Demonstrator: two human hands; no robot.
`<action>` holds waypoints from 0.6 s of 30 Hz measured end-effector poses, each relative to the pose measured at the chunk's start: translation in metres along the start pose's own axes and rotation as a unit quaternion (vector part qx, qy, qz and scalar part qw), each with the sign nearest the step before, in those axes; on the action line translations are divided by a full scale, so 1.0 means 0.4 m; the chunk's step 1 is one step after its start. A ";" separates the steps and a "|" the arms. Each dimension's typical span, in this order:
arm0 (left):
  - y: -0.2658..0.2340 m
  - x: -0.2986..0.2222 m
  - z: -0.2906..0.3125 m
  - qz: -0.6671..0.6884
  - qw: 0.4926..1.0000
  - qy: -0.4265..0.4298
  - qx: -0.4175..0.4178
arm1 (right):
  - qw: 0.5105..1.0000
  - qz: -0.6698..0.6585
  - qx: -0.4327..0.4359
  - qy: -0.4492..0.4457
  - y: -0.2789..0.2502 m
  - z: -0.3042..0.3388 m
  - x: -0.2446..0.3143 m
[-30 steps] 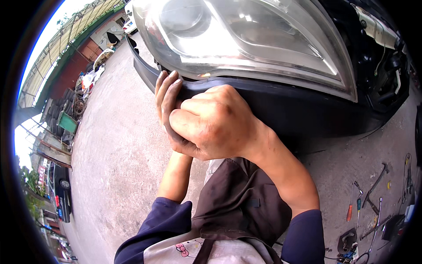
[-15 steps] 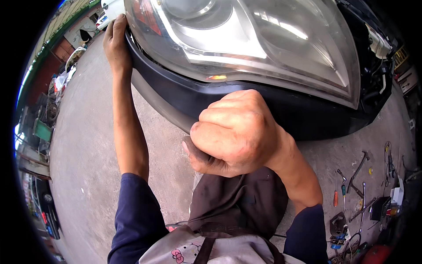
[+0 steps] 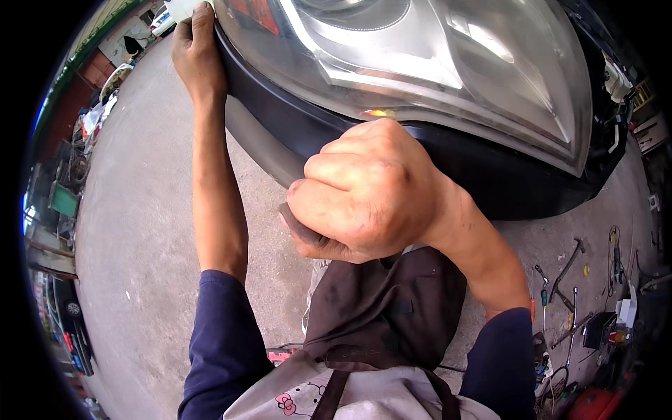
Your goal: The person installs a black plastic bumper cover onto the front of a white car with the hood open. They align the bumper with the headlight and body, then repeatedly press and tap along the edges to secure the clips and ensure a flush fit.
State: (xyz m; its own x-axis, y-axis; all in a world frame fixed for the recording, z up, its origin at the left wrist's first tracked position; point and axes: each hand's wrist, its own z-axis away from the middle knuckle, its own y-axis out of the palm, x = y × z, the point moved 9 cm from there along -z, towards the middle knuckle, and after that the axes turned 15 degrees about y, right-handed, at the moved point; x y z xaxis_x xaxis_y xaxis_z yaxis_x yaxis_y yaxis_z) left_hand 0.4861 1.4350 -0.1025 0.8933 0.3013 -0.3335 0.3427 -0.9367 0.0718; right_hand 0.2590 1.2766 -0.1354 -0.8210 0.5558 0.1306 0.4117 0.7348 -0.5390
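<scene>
A large clear headlight [image 3: 392, 63] is set in a car front, with the dark bumper [image 3: 294, 112] curving along its lower edge. At the bumper's far left end my left hand [image 3: 201, 59] grips the edge, thumb extended and the other fingers partly hidden. My right hand [image 3: 371, 192] is a closed fist, back of the hand upward, in front of the bumper just below the headlight. Nothing sticks out of the fist; its palm side is hidden. Whether its knuckles touch the bumper cannot be made out.
On the concrete floor at right lie a hammer-like tool [image 3: 565, 273], a screwdriver [image 3: 544, 297] and a long metal bar [image 3: 573, 325]. A red object [image 3: 595, 402] stands at the lower right. Parked cars and piled clutter line the left side, including a dark car [image 3: 70, 315].
The headlight and bumper have shifted slightly right in view. My left hand stays on the bumper's end. My right fist sits a little higher and further left in the picture, still closed.
</scene>
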 end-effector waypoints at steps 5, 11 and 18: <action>0.024 0.021 -0.023 0.058 0.998 -0.006 0.009 | 0.996 0.067 -0.049 -0.041 -0.024 0.013 0.017; 0.016 0.049 -0.031 0.077 0.996 -0.022 0.031 | 0.954 0.224 -0.164 0.112 -0.156 0.250 0.012; 0.015 0.038 -0.021 0.033 0.999 -0.023 0.021 | 0.812 0.430 -0.345 0.190 -0.303 0.533 0.064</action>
State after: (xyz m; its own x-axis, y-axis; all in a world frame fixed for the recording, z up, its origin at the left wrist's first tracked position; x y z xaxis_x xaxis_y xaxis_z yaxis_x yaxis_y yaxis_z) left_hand 0.5041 1.4353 -0.0992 0.8994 0.2303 -0.3714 0.2693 -0.9614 0.0559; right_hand 0.1036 1.1188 -0.2443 0.0151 0.9627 0.2700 0.9998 -0.0188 0.0111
